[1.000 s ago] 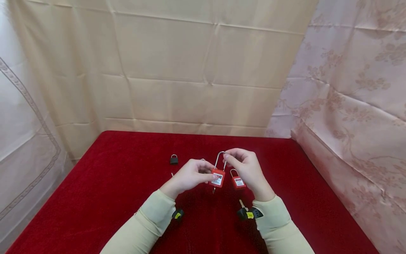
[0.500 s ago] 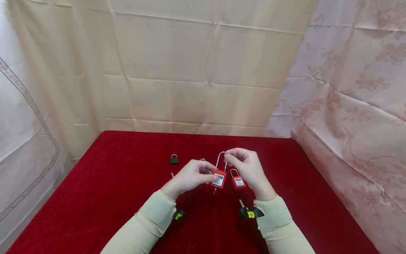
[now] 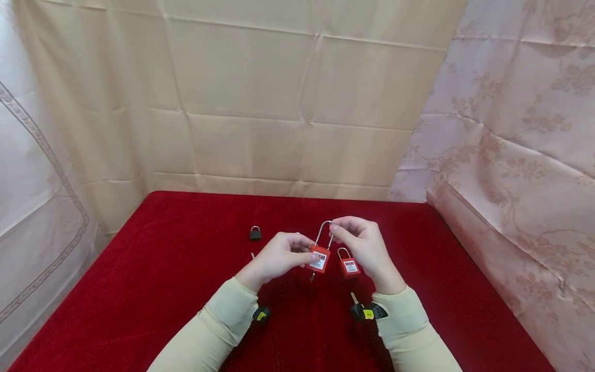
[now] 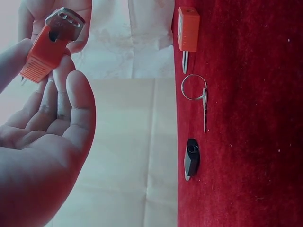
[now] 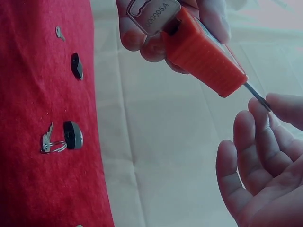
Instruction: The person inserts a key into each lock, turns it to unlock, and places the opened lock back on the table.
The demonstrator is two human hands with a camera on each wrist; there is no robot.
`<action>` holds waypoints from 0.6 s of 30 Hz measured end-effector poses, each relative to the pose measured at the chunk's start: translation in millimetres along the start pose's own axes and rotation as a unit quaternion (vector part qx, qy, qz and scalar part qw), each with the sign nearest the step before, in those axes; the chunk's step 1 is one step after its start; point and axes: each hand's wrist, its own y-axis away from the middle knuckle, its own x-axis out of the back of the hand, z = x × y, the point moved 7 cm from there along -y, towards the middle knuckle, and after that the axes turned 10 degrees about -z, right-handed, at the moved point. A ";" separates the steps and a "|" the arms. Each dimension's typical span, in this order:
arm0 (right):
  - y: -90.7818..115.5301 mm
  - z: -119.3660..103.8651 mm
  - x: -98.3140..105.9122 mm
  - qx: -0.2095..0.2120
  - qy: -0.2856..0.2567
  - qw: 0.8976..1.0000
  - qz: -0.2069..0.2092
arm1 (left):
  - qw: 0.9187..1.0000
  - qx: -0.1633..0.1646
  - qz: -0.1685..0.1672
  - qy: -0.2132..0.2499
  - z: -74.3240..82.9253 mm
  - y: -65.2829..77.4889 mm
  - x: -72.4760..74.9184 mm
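In the head view my left hand (image 3: 281, 256) pinches the body of a red padlock (image 3: 318, 260) with a white label, thumb across its front. The padlock is raised above the table, its long metal shackle (image 3: 318, 236) pointing up. My right hand (image 3: 364, 248) pinches the shackle's right side near the top between thumb and fingers. A key (image 5: 154, 14) sits in the keyhole at the padlock's base, its bow sticking out in both wrist views. A second red padlock (image 3: 349, 266) lies beside my right hand.
A small black padlock (image 3: 255, 235) lies farther back on the red cloth (image 3: 195, 248). The right wrist view shows two black padlocks, one with keys on a ring (image 5: 56, 146) beside it. Another key on a ring (image 4: 204, 101) lies on the cloth in the left wrist view.
Both hands keep their hold. The padlock has shifted only slightly: its body dipped a little, then rose again, and it leans slightly more to the right.
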 end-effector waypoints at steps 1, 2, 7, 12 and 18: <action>-0.1 -0.4 -0.2 0.002 -0.004 1.000 -0.002 | 1.000 0.000 0.001 0.001 -0.1 0.1 0.2; -0.1 -0.6 -0.3 0.004 -0.007 1.000 -0.005 | 1.000 0.001 0.002 0.003 -0.4 0.1 0.4; -0.6 -0.2 0.1 0.014 -0.023 0.999 -0.023 | 1.000 0.007 0.007 0.002 -1.3 0.8 1.7; 0.6 -1.3 -0.6 0.019 -0.044 0.998 -0.052 | 1.000 0.005 0.003 0.004 -0.5 0.6 0.6; 1.4 0.3 0.5 0.022 -0.039 0.996 -0.081 | 1.000 0.005 -0.007 0.012 -0.9 0.2 -2.1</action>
